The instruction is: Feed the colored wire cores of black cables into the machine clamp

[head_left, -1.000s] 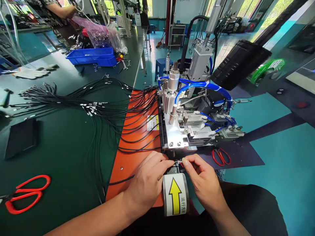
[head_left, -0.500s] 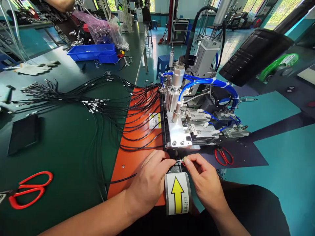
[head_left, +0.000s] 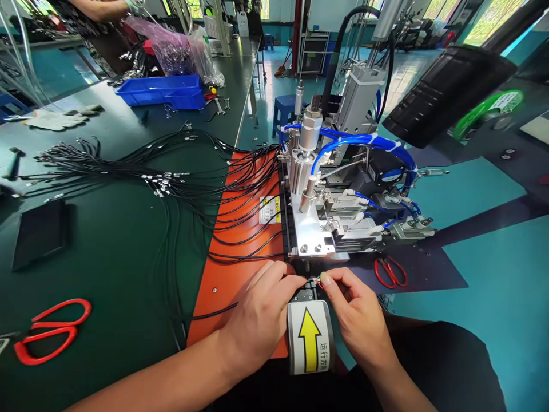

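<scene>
My left hand is closed at the front of the machine, with its fingertips on the end of a black cable that comes in from the left. Thin coloured wires stick out between the two hands, and my right hand pinches them between thumb and forefinger. Beneath the fingertips is a small dark fixture. Just below it sits a rounded part with a yellow arrow label. My left fingers partly hide the cable end.
Many black cables spread over the green table and orange plate. Red-handled scissors lie at the left, another red pair right of the machine. A blue tray is at the back, near a person's arm. A black cylinder overhangs the right.
Both my hands stay almost where they were, still at the wires. At the back left, the other person's arm has shifted and a gloved hand now shows.
</scene>
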`<state>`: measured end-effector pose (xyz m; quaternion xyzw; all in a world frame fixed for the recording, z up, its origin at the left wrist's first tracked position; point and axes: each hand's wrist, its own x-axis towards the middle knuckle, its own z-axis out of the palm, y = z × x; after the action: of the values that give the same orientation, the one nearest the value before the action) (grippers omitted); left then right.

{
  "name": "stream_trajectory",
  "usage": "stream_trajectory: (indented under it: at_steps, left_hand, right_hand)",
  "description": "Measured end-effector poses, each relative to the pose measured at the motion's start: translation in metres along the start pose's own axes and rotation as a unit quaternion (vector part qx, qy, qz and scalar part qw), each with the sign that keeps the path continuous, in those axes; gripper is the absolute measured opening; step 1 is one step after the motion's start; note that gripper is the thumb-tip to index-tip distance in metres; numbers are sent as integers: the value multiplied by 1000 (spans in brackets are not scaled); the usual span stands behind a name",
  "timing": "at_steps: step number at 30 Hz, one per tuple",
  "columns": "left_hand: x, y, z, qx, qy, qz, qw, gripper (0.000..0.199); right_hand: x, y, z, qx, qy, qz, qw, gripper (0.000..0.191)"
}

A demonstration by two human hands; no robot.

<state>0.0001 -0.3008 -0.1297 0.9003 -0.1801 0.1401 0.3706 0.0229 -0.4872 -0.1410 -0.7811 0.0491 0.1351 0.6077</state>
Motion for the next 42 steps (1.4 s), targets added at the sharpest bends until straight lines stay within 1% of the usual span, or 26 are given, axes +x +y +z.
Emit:
stream_trajectory:
  at_steps: [9, 15, 30, 38, 42]
  left_hand:
    - [2, 1, -1, 10, 1, 11, 1000, 26]
    - [2, 0, -1, 3, -5, 4, 1000, 27]
    - [2, 0, -2, 10, -6, 16, 1000, 25]
    - [3, 2, -2, 28, -17, 7, 999, 27]
    - [2, 2, -2, 39, -25, 18, 999, 24]
  right_hand:
    - [2, -2, 1, 1, 6, -3, 1000, 39]
    - [1, -4, 0, -7, 8, -1, 1000, 39]
    - [0, 1, 3, -14, 18, -5, 1000, 38]
    - [0, 1, 5, -50, 40, -12, 998, 39]
    - [-1, 0, 7, -66, 49, -9, 997, 39]
